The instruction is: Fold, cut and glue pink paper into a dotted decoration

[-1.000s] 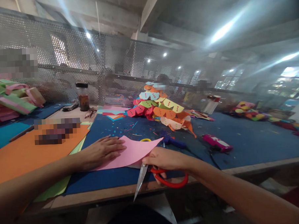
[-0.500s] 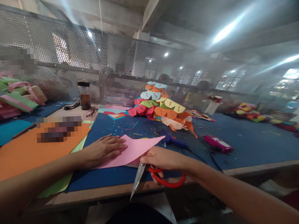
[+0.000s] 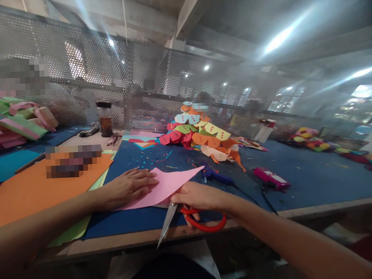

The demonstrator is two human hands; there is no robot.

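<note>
Shifted slightly leftward since earlier, the right hand (image 3: 197,194) grasps red-handled scissors (image 3: 208,227) by the right edge of pink paper (image 3: 169,182), which lies partly beneath the flattened left hand (image 3: 134,186) on the blue surface (image 3: 314,183).

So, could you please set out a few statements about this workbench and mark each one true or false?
1. The left hand lies flat on the pink sheet. True.
2. The right hand holds scissors. True.
3. The scissors' handles are green. False: they are red.
4. A blue glue gun lies on the blue work surface. True.
5. The glue gun is to the left of the left hand. False: it is to its right.
6. The dotted paper pieces are in several colours. True.
</note>
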